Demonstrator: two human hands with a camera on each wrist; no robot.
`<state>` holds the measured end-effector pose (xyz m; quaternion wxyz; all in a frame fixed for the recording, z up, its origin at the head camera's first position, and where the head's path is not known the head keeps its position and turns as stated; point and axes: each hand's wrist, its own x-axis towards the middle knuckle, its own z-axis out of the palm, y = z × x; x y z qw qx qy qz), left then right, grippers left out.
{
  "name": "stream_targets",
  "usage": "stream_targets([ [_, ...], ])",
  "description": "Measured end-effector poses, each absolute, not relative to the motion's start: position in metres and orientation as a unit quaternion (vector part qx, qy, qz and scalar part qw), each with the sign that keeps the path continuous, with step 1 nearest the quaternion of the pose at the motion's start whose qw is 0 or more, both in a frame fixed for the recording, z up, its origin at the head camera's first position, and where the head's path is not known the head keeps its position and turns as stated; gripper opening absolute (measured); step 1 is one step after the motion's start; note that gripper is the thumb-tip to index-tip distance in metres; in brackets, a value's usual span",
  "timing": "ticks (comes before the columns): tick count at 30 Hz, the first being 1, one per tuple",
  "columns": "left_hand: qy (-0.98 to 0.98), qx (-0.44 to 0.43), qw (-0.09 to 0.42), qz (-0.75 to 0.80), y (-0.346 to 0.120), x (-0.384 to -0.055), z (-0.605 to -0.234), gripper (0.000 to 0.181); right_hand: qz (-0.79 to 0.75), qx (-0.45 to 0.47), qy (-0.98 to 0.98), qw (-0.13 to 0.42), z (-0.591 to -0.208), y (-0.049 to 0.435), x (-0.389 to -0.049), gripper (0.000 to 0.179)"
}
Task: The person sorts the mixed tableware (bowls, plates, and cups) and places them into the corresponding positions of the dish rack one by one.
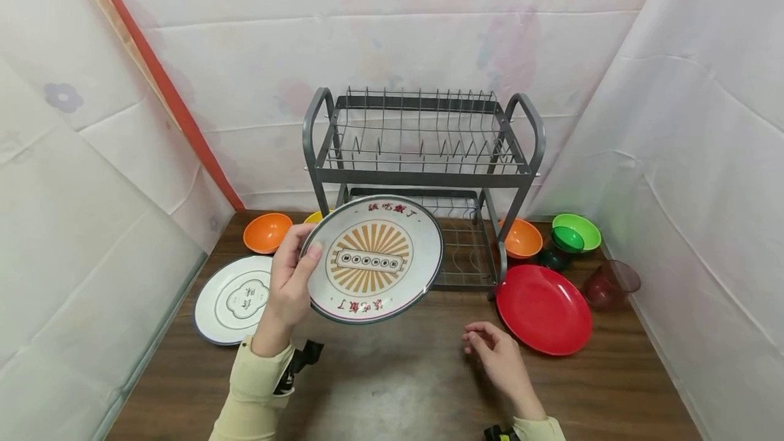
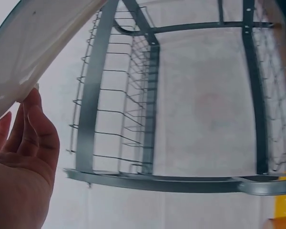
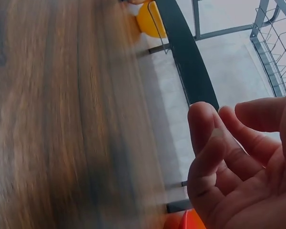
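Observation:
My left hand (image 1: 292,291) pinches the left rim of a round white plate (image 1: 422,257) with a dark edge, an orange sunburst and red characters. In the head view the plate is tilted, raised in front of the two-tier dish rack (image 1: 422,177), and hides part of its lower tier. The left wrist view shows the plate's pale underside (image 2: 43,43) above the fingers. My right hand (image 1: 499,363) hovers over the table, left of a red plate (image 1: 545,312), with loosely bent fingers and nothing held. Wires of the rack's upper tier carry no dishes.
Another white plate (image 1: 229,305) lies at left, near an orange bowl (image 1: 267,233). A yellow bowl (image 1: 314,217) is mostly hidden. At right stand an orange bowl (image 1: 520,239), a green bowl (image 1: 584,231), a dark green cup (image 1: 560,248) and a dark red cup (image 1: 611,284). Curtains enclose the table.

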<state>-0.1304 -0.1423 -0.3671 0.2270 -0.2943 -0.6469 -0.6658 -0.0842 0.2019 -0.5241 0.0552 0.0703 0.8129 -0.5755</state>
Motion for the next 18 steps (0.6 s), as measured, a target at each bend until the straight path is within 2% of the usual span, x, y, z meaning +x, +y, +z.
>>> stream_targets([
  [18, -0.611, -0.309, 0.314, -0.658, -0.139, -0.156, -0.313, 0.027, -0.540, 0.058, 0.838, 0.049, -0.535, 0.214, -0.082, 0.013],
])
